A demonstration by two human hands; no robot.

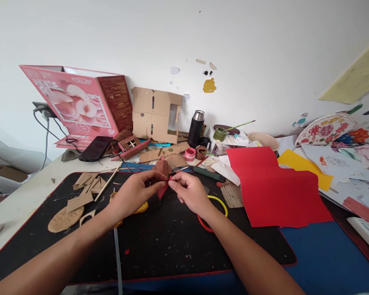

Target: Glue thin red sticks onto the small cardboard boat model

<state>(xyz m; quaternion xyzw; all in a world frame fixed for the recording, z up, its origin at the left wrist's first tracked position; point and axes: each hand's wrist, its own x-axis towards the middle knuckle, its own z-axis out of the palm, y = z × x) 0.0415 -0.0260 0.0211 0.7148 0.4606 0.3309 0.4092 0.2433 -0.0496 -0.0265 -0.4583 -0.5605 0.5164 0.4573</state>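
Note:
My left hand [141, 188] and my right hand [190, 189] meet over the black mat, fingertips almost touching. Thumb and forefinger of the right hand pinch a small red piece [170, 178]. The left fingers are closed in a pinch right beside it; what lies between them is too small to make out. Just behind and below the fingertips sits a small reddish-brown model [162, 167] with a pointed red part [162, 191], partly covered by the hands. Under the left wrist lies a yellow glue gun [141, 208], mostly hidden, with a long translucent glue stick [118, 258].
Cardboard scraps [80, 200] and a wooden disc [64, 219] lie left. A yellow and red loop [223, 205] is by the right wrist; red sheet [279, 196] covers the right. Behind stand a brown model boat [130, 145], paint jars [190, 154], and a black thermos [196, 129].

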